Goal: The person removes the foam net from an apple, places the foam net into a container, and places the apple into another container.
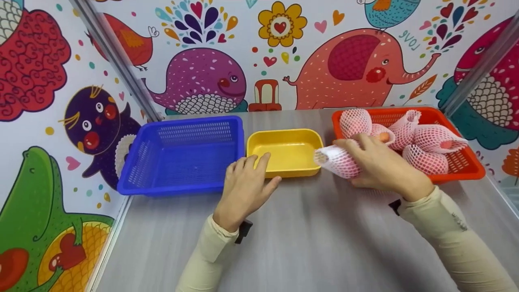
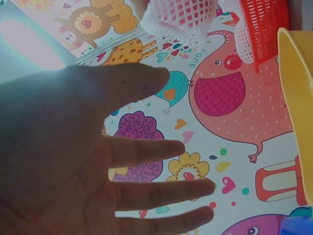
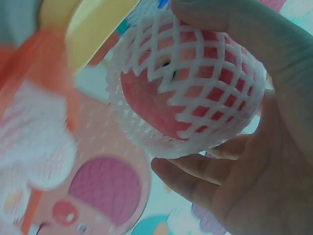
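My right hand [image 1: 381, 168] grips a red apple in a white foam net [image 1: 339, 163], thumb on one side and fingers on the other. They are in front of the red basket's left end, close to the yellow tray [image 1: 298, 157]. The right wrist view shows the apple's stem hollow [image 3: 168, 68] through the net's open end. My left hand [image 1: 245, 190] holds nothing. Its fingers are spread at the near left edge of the yellow tray, beside the blue basket [image 1: 190, 162]; in the left wrist view its palm [image 2: 54, 156] faces the camera.
The red basket [image 1: 472, 168] on the right holds several net-wrapped fruits [image 1: 425, 160]. Blue basket, yellow tray and red basket stand in a row along the back of the grey table [image 1: 279, 243]. Behind them rises a wall [image 1: 284, 61] with cartoon animals, and metal posts [image 1: 117, 61] mark the corners.
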The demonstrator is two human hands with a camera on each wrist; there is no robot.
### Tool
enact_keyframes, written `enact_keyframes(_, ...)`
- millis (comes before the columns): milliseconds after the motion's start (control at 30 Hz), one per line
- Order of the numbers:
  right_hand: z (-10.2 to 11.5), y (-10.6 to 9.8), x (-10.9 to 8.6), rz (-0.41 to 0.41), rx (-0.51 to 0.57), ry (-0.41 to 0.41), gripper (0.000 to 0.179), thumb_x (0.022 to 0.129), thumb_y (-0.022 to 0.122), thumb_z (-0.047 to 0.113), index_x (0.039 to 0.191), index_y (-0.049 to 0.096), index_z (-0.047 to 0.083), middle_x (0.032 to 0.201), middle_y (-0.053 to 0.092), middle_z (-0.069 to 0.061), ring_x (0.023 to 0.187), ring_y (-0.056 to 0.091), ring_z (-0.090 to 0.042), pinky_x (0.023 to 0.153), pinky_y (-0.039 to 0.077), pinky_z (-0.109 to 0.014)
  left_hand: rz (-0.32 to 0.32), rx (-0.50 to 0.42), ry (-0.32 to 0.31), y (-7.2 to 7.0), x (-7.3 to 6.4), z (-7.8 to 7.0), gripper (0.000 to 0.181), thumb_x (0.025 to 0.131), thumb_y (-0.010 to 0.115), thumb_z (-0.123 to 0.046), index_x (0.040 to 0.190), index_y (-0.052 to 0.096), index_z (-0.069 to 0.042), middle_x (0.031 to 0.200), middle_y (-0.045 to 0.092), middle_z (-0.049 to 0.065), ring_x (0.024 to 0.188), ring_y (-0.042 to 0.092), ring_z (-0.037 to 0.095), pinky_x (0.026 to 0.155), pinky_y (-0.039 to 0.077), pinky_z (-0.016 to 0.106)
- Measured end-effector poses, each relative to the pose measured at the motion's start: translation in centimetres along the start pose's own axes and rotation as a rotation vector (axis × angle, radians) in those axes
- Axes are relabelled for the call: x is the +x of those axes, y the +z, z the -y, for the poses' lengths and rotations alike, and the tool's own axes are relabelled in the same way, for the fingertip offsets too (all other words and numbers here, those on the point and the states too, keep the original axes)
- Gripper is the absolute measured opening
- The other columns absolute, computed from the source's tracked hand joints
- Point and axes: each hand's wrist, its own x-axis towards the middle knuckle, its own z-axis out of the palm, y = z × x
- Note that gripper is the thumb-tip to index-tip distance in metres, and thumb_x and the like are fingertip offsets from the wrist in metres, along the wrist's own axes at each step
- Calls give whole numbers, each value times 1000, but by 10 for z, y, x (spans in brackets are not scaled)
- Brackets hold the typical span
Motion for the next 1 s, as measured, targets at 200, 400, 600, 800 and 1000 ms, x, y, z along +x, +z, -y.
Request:
enact_keyframes(200, 24, 11, 13, -26, -49, -159, 110, 61, 96, 22, 151, 36, 6, 132, 50, -17, 116, 51, -34, 98, 48, -54, 6, -1, -38, -2, -8, 6, 65, 96, 58, -54, 148, 49, -15, 139, 56, 16, 125, 50, 37, 106, 37, 56)
enact_keyframes(400, 38, 26, 23, -37, -56, -222, 109, 60, 95, 25, 148, 37, -1, 132, 52, -20, 115, 52, -36, 98, 47, -52, -15, 6, -60, -2, -18, 12, 67, 96, 58, -56, 147, 50, -14, 135, 58, 15, 122, 52, 36, 101, 43, 55)
enact_keyframes(600, 51, 60, 26, 0, -53, -261, 102, 60, 97, 30, 143, 44, 1, 131, 54, -16, 112, 54, -33, 90, 53, -48, 13, -3, -74, 1, -27, 15, 66, 96, 58, -55, 146, 51, -13, 136, 57, 16, 123, 52, 37, 101, 43, 55)
enact_keyframes(800, 56, 104, 28, 36, -11, -320, 99, 58, 98, 25, 140, 47, 2, 127, 53, -16, 113, 52, -32, 97, 50, -48, 17, -7, -68, 6, -35, 17, 63, 96, 60, -53, 144, 53, -13, 134, 58, 16, 121, 53, 38, 98, 44, 55)
enact_keyframes(1000, 57, 133, 29, 61, 62, -352, 97, 56, 96, 15, 140, 47, 3, 129, 49, -15, 116, 48, -30, 100, 48, -43, 41, -26, -84, 9, -41, 20, 64, 97, 57, -55, 146, 51, -14, 135, 58, 15, 123, 52, 37, 99, 43, 54)
